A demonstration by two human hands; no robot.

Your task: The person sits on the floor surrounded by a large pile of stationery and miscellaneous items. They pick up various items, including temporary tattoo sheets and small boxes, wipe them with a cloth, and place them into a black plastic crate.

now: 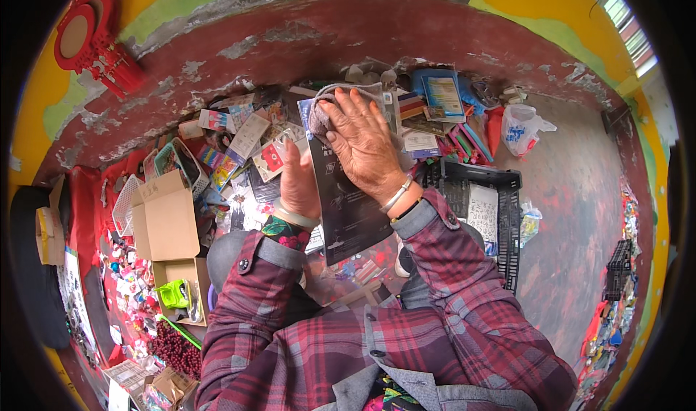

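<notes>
In front of me a dark flat printed packet (351, 211), with pale drawings and lettering on its face, is held up at a slight tilt. My left hand (299, 186) grips its left edge, thumb in front and the fingers hidden behind. My right hand (366, 146) presses a grey-brown cloth (319, 117) against the packet's upper part, fingers stretched over the cloth. Part of the cloth bunches out beyond the fingertips on the left.
To my right stands a black plastic crate (511, 193) with papers in it. An open cardboard box (167, 215) lies left, near a white basket (127, 204). Books and packets are heaped along the red wall (348, 34). A white plastic bag (523, 128) sits far right.
</notes>
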